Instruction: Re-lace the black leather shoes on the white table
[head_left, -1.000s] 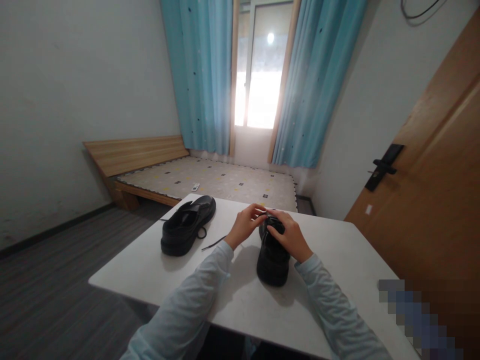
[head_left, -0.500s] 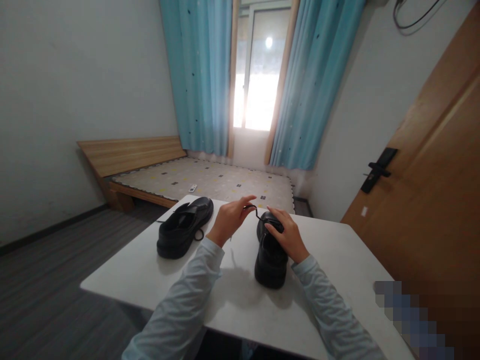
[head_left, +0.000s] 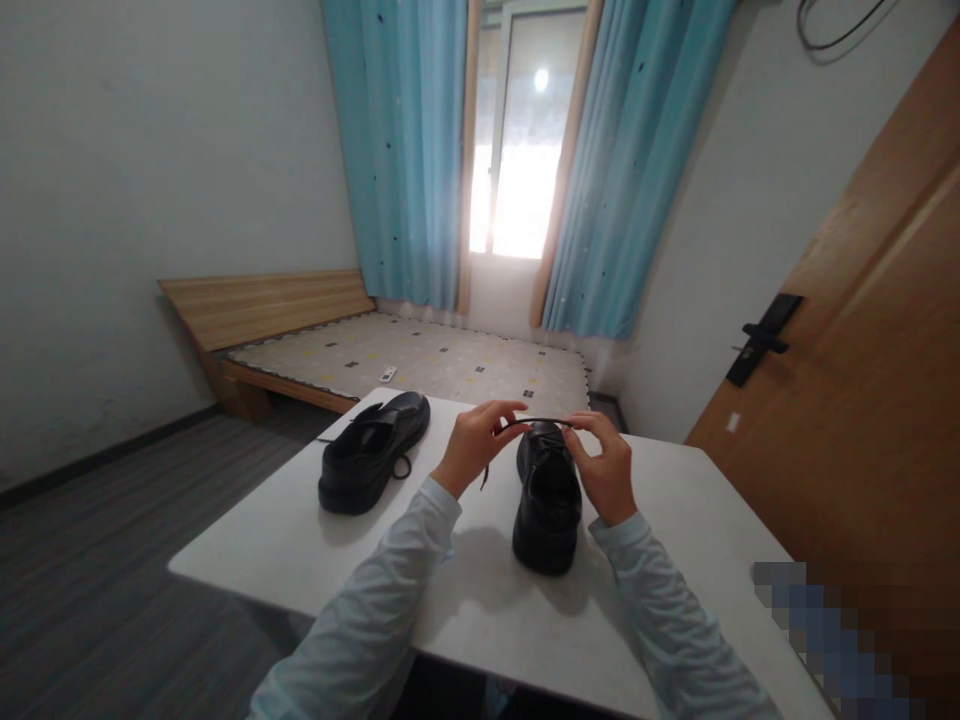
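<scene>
A black shoe stands on the white table with its heel toward me. Above its front part a black shoelace stretches between my two hands. My left hand, on the shoe's left, pinches the lace, and a loose end hangs below the fingers. To the right of the shoe, my right hand pinches the lace's other part near the toe. A second black shoe rests on the table further left, a loop of its lace lying at its side.
The white table carries both shoes. Beyond it stands a bed with a small white remote on it. Blue curtains flank a bright window. A wooden door with a black handle is at the right.
My right hand has lifted from the shoe's top and moved right, now gripping the lace too. The lace has gone from hanging curved to stretched nearly straight between both hands.
</scene>
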